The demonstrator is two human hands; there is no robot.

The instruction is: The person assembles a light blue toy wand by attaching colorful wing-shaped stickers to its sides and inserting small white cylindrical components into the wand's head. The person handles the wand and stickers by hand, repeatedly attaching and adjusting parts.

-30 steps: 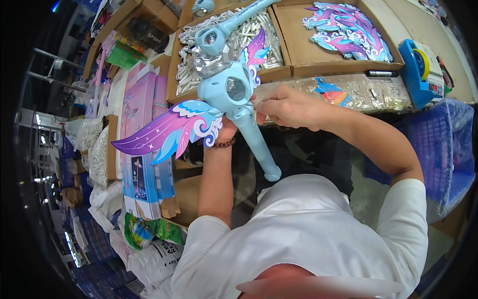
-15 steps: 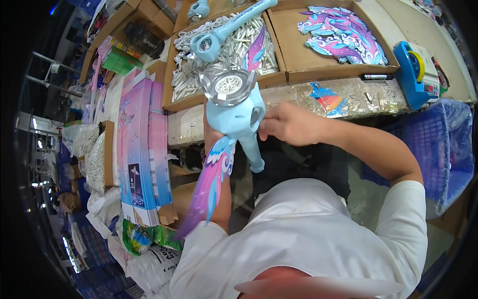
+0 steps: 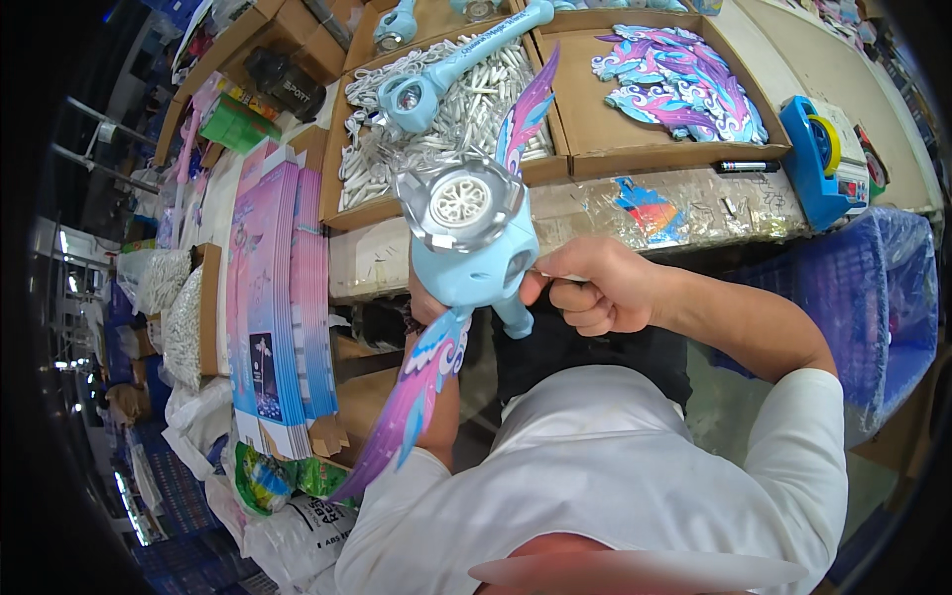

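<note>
A light-blue toy wand [image 3: 466, 275] is held up near the front edge of the bench. Its head carries a clear crown-shaped ring around a white flower grille. Two pink, purple and blue wings [image 3: 402, 397] stick out from its sides, and its handle points down toward my lap. Mostly hidden behind the head, my left hand [image 3: 426, 301] grips the wand. My right hand [image 3: 605, 285] is closed in a pinch beside the round side opening of the head. A thin pale bit shows at its fingertips, too small to name.
Behind the wand, a cardboard box [image 3: 342, 213] holds many white cord-and-plug pieces, with another blue wand [image 3: 466, 61] lying on top. A second box [image 3: 595, 99] contains printed wings. Flat printed cartons [image 3: 263, 327] stand at left; a blue tape dispenser [image 3: 808, 164] and a blue crate [image 3: 843, 288] are at right.
The toy wand has come closer to me and tilted, so its handle looks shorter. My right hand has moved slightly toward me, its fingers now curled in a pinch by the opening.
</note>
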